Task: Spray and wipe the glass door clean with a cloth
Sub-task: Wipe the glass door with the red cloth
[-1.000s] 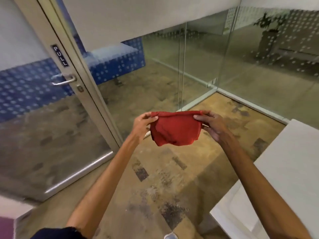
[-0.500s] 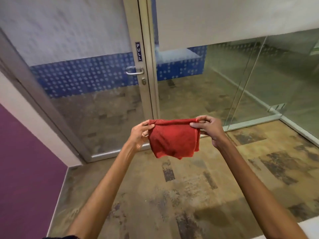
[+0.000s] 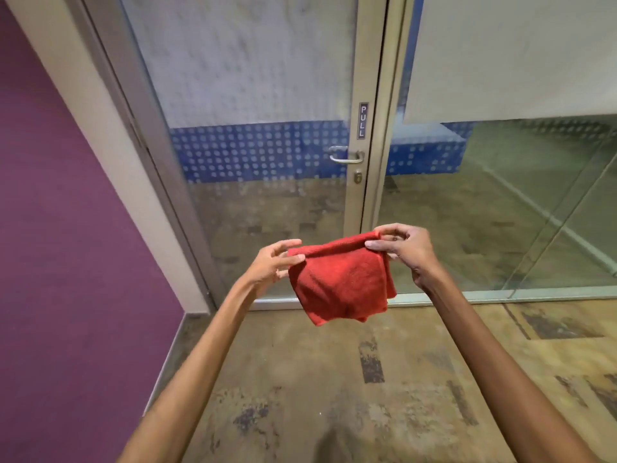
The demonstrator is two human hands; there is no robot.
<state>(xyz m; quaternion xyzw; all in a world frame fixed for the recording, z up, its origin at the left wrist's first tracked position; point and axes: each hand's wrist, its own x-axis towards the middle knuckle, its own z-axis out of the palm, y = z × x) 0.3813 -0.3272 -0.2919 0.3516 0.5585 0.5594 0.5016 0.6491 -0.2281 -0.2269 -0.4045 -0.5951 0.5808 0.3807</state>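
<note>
Red cloth (image 3: 340, 282) folded, top corners pinched by left hand (image 3: 270, 267) and right hand (image 3: 405, 250), facing glass door (image 3: 260, 128)

purple wall (image 3: 66, 228) left | mottled brown floor (image 3: 334, 379) | glass partition (image 3: 500, 212) right

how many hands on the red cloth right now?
2. Left hand pinches the red cloth at its upper left corner; right hand pinches the upper right corner. The cloth hangs between them, in front of the glass door.

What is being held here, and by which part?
A folded red cloth, pinched along its top edge: left hand at the left corner, right hand at the right corner.
</note>
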